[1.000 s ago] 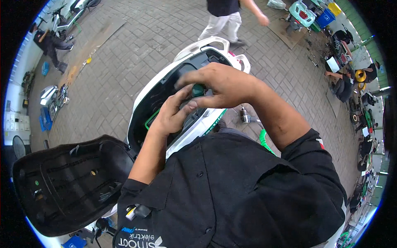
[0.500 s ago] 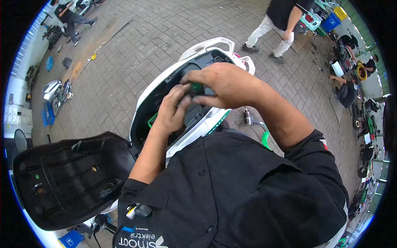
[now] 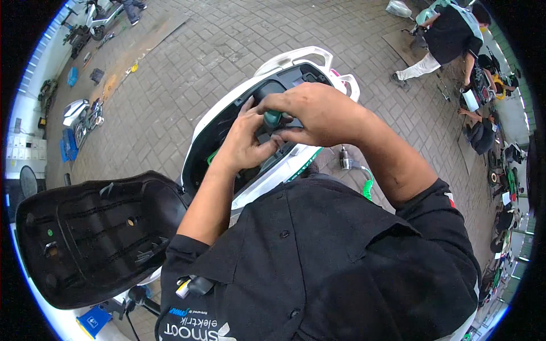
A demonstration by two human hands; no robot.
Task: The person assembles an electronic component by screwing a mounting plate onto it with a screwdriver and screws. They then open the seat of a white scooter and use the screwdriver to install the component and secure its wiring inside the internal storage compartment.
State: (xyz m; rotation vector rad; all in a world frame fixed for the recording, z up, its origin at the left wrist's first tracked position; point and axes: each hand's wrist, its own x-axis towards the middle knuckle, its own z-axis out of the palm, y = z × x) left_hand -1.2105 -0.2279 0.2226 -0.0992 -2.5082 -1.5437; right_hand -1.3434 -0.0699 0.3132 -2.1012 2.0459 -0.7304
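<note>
Both hands meet over the open under-seat compartment (image 3: 227, 136) of a white electric scooter (image 3: 284, 59). The right hand (image 3: 318, 113) is curled tight around a green-handled tool (image 3: 272, 117), probably a screwdriver, whose handle top shows between the knuckles and points down into the well. The left hand (image 3: 244, 145) sits just beside and below it, fingers half closed and touching the tool's lower part or the fitting under it; which of the two cannot be told, since the hands hide the tip. The seat (image 3: 96, 233) is already swung up and lies open at the person's left, its black underside showing. So access is gained and the work inside the well looks under way, not finished: the tool is engaged and the seat is not yet lowered. A green coiled hose (image 3: 367, 184) with a metal fitting lies on the paving by the scooter's right flank. Farther off, another person (image 3: 449, 34) bends over other work.
</note>
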